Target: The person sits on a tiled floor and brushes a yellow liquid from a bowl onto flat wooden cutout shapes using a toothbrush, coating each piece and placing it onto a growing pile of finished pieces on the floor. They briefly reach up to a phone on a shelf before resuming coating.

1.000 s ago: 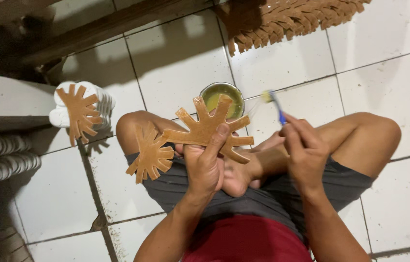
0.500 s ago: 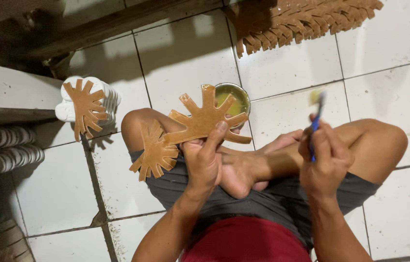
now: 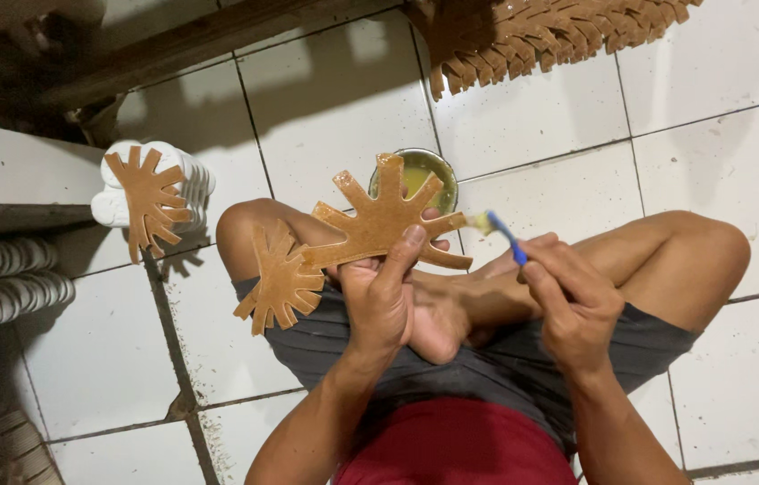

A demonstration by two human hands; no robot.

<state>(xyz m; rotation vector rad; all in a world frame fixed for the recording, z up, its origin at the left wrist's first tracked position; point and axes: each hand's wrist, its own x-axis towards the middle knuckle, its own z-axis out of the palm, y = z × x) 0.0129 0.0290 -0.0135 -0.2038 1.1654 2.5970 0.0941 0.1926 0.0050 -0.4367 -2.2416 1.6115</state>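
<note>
1. Brown, flat and many-fingered, the leather cutout point(image 3: 383, 220) sits pinched in my left hand point(image 3: 383, 301), thumb pressed on its face and fingers closed behind it, held up above my crossed legs.
2. My right hand point(image 3: 574, 301) is closed around a blue-handled brush point(image 3: 501, 231); its yellowish bristles touch the right tip of the cutout.
3. A round tin of yellow glue point(image 3: 415, 174) stands on the white tiled floor point(image 3: 559, 144) just behind the cutout, partly hidden by it.
4. A second brown cutout point(image 3: 279, 280) lies over my left knee.
5. A third cutout point(image 3: 148, 199) rests on a stack of white soles point(image 3: 189, 182) near the floor's left edge.
6. A heap of more brown cutouts point(image 3: 559, 31) lies along the top edge.
</note>
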